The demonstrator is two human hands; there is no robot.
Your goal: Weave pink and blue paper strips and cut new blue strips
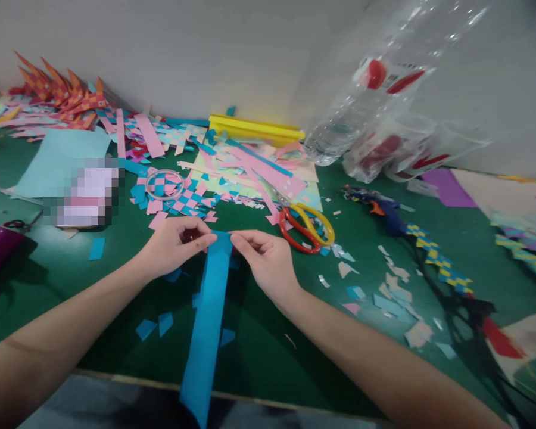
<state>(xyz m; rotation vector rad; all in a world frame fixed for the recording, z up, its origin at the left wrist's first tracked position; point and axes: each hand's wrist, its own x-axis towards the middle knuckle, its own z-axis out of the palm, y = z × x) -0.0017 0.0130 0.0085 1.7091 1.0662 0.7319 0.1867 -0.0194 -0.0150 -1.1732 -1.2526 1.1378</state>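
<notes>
A long blue paper strip (211,316) hangs toward me, its lower end passing over the table's front edge. My left hand (177,245) pinches its top left corner between thumb and fingers. At the top right corner, my right hand (268,257) pinches the same strip. Small blue paper pieces (146,329) lie on the green table on both sides of it. Just beyond my right hand rest scissors (304,226) with one red and one yellow handle, blades pointing away over pink and pale green paper.
Pink and blue paper scraps (178,199) and a clear tape roll (164,185) lie ahead. A blurred-out phone (87,196) sits left on light blue paper (67,161). Plastic bottle (375,83) and cups (438,149) stand by the wall. A glue gun (384,214) lies right.
</notes>
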